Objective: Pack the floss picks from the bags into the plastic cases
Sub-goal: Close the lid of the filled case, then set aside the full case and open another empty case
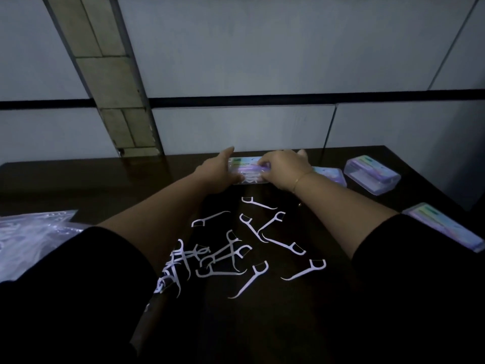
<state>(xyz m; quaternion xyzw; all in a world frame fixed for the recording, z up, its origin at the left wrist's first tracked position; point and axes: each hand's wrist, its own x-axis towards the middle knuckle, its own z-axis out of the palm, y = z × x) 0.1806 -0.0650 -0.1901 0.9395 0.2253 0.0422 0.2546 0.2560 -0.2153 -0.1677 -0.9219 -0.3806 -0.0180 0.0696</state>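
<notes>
Dark desk (91, 185), loose floss picks (231, 253) scattered. I held one plastic case (245, 169) at the far edge, my left hand (219, 174) and right hand (284, 169) both gripping it.

table (105, 185): dark, glossy wood | cases (372, 174): clear, smooth plastic | floss picks (236, 253): white matt plastic | bag (31, 232): shiny clear film

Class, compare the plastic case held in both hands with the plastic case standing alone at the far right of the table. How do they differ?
The held case is gripped by the left hand and right hand; the far-right case sits untouched. The held case is mid-table; the other is near the edge. Both are clear with pastel labels.
</notes>
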